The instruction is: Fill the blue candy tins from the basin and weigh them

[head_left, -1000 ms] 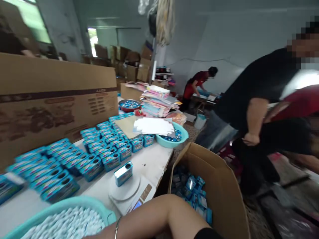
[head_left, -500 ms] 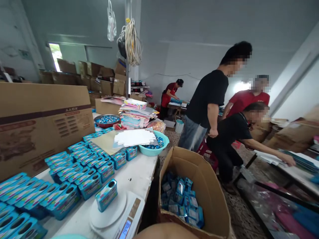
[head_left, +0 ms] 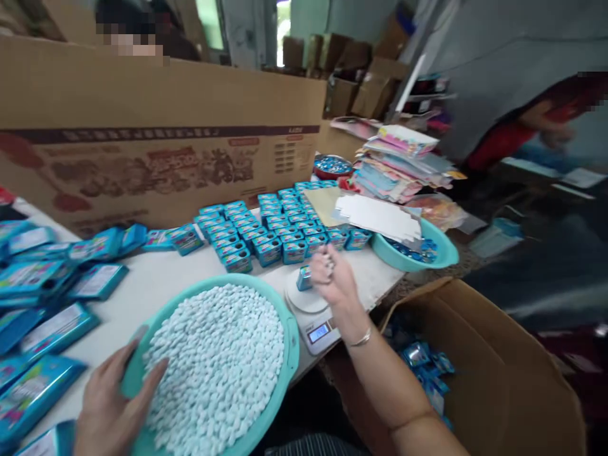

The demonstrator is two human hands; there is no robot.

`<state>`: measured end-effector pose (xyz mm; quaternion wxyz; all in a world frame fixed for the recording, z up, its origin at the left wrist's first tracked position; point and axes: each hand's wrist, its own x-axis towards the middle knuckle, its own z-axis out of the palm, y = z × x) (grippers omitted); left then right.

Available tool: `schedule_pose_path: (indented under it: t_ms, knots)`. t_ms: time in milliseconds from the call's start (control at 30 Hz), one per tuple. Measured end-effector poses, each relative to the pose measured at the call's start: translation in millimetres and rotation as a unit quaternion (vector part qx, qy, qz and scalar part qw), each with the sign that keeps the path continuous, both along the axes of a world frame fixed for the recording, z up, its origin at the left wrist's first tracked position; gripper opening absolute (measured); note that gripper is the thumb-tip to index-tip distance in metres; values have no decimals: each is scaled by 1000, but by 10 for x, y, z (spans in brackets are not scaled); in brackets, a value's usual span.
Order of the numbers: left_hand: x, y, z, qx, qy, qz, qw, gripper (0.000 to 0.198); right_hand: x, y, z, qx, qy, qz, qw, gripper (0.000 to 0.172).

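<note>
My left hand (head_left: 116, 396) is at the left rim of a turquoise basin (head_left: 287, 339) full of pale blue candies (head_left: 218, 361), thumb over the candies and fingers apart at the rim. My right hand (head_left: 332, 272) is raised by a small white scale (head_left: 306, 299), fingers curled around a few small pale pieces (head_left: 329, 261). On the scale's plate stands a small blue box (head_left: 304, 278), partly covered by that hand. The scale's display (head_left: 319, 332) is lit. Behind it are rows of blue boxes (head_left: 268, 250) with round holes in their tops.
Loose blue boxes (head_left: 35, 278) lie at the left. A large carton (head_left: 166, 158) stands behind the rows. At the right are a second basin (head_left: 441, 250) under white cards (head_left: 375, 215), and an open carton (head_left: 513, 380) holding blue packs. Two people (head_left: 126, 28) (head_left: 536, 126) are beyond the table.
The view has swung left, bringing the candy basin and both my hands into sight. My right hand is now beside the box on the scale.
</note>
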<state>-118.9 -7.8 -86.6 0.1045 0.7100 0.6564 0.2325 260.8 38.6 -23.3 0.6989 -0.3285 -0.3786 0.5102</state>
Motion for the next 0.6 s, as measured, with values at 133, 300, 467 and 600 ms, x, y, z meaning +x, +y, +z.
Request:
schedule_pose_path:
  t_ms: [133, 300, 467, 600]
  knots:
    - [94, -87, 13, -17, -31, 88, 995, 66, 362, 590, -20, -104, 129, -16, 986, 32]
    - [145, -43, 78, -41, -14, 88, 995, 65, 437, 770, -104, -179, 178, -105, 962, 35]
    - [145, -68, 57, -25, 3, 83, 996, 68, 355, 798, -290, -147, 95, -153, 973, 36]
    - [217, -85, 74, -4, -2, 98, 995, 67, 356, 775, -307, -124, 76, -164, 976, 33]
